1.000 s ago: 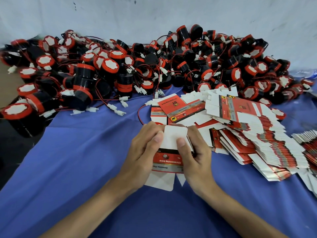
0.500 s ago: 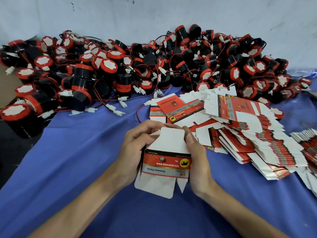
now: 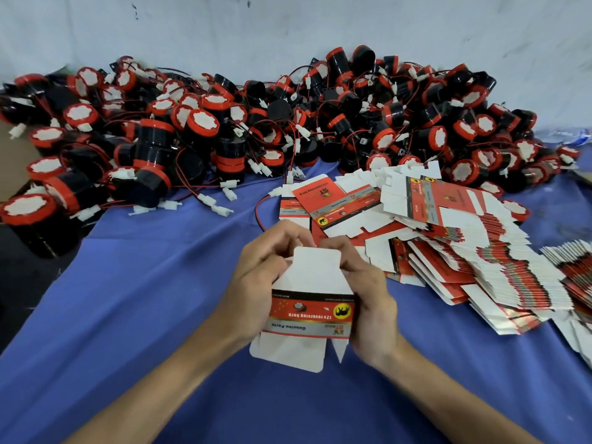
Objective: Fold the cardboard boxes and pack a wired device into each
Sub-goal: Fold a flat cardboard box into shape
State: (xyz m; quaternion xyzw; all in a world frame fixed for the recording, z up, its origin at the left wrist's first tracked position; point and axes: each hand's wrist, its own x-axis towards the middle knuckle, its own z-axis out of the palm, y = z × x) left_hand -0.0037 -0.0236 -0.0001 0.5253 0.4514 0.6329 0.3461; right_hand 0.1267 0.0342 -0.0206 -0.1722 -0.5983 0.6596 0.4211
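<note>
A red, black and white cardboard box (image 3: 312, 315) is held above the blue cloth, its print upside down and its white flaps open at both ends. My left hand (image 3: 259, 280) grips its left side, fingers curled over the far flap. My right hand (image 3: 368, 293) grips its right side, fingers at the top edge of that flap. A big heap of black and red wired devices (image 3: 224, 123) with white plugs lies along the back. Flat unfolded boxes (image 3: 448, 238) lie fanned out to the right.
A blue cloth (image 3: 144, 315) covers the table, bare at the front and left. A white wall (image 3: 288, 27) stands behind the heap. Loose red and black wires with white plugs (image 3: 224, 200) trail onto the cloth just beyond my hands.
The box has been opened out and turned so its printed side faces me. The far white flap, pressed down a second ago, now stands up between my fingers.
</note>
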